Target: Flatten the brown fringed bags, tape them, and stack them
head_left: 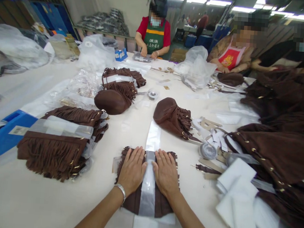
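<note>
Head view, near edge of the desk [24, 195]: what are the two hands on?

Both lie flat on a brown fringed piece [131, 203]. The left hand [132, 168] and the right hand [166, 173] are spread wide, fingers stretched, palms pressing down, gripping nothing.

And between them?

A clear tape strip [148, 192] runs up the middle of the piece and past its far edge onto the desk. The hands sit just either side of it, thumbs at its edges. There's a silver bracelet [121, 190] on the left wrist.

Anything near?

A stack of fringed pieces [54, 148] lies to the left, beside a blue tape dispenser [0, 137]. A brown pouch [171, 117] sits beyond the hands, with a tape roll [207, 150] and white sheets [238, 191] to the right. Across the desk, a person in a green apron [154, 40] is working.
</note>
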`<state>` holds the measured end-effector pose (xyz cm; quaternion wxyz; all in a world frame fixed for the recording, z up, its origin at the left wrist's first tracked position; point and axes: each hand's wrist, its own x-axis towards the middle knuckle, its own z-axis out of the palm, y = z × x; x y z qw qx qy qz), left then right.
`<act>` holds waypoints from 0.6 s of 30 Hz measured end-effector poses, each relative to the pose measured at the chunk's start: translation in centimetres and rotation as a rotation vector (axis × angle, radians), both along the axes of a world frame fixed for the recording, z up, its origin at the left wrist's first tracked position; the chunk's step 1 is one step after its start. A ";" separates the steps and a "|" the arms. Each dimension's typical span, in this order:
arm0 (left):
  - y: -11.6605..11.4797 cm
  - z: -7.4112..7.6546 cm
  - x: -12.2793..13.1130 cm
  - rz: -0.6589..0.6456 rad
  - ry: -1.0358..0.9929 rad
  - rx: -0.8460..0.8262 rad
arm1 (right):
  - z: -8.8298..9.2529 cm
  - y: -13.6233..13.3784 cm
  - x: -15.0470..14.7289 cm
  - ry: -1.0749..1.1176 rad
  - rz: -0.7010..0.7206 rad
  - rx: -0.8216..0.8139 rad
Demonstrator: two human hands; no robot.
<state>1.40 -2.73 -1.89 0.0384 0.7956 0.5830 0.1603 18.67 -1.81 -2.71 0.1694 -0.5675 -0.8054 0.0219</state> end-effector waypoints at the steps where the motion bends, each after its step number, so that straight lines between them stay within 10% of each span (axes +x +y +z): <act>1: -0.1 -0.1 0.0 0.001 -0.018 0.015 | 0.0 -0.2 0.0 -0.006 0.000 0.009; 7: -1.8 1.8 -1.0 0.015 -0.126 0.118 | 1.0 -0.7 0.5 -0.015 0.049 0.050; 11: -8.5 4.4 -1.8 0.164 -0.533 0.085 | 3.8 0.7 0.9 0.005 0.140 -0.072; 18: -18.3 1.5 1.0 0.792 -1.761 -1.050 | 5.7 4.9 -1.0 -0.050 0.257 -0.282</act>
